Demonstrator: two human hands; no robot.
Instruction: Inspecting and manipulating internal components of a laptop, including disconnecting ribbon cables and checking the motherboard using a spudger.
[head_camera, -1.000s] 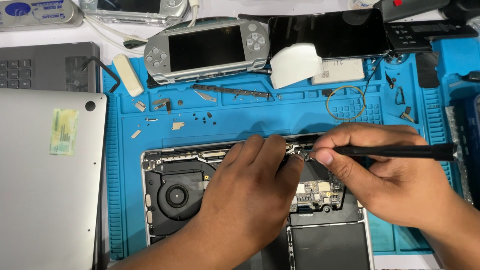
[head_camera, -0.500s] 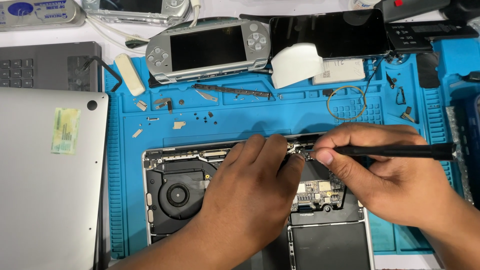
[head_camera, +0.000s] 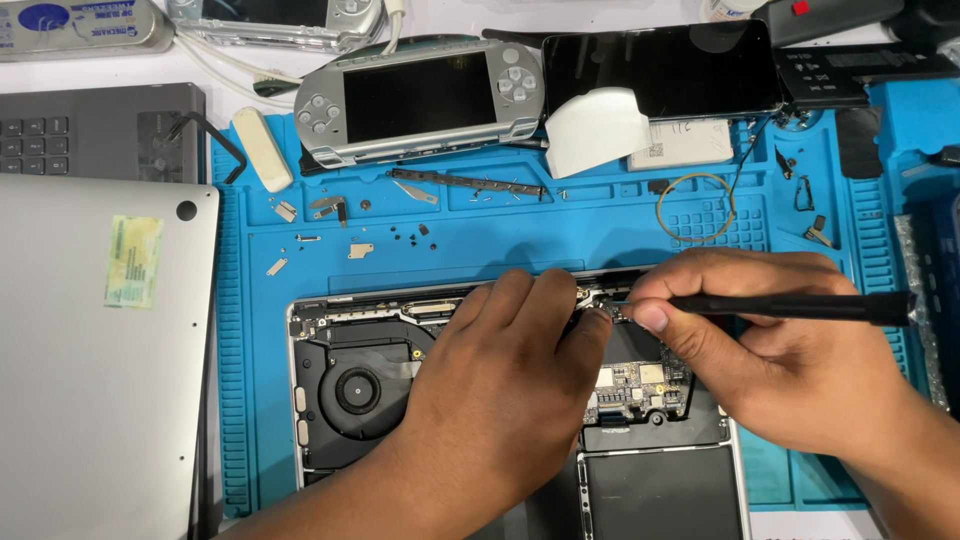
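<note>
Right hand (head_camera: 790, 360) fingers pinching black tool (head_camera: 790, 307); left hand (head_camera: 500, 390) fingers together on opened laptop (head_camera: 350, 390).

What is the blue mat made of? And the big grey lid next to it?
The blue mat looks like soft rubber or silicone: dull surface, moulded ridges and little trays. The grey lid looks like metal, probably aluminium: smooth, flat, with a faint satin shine.
</note>
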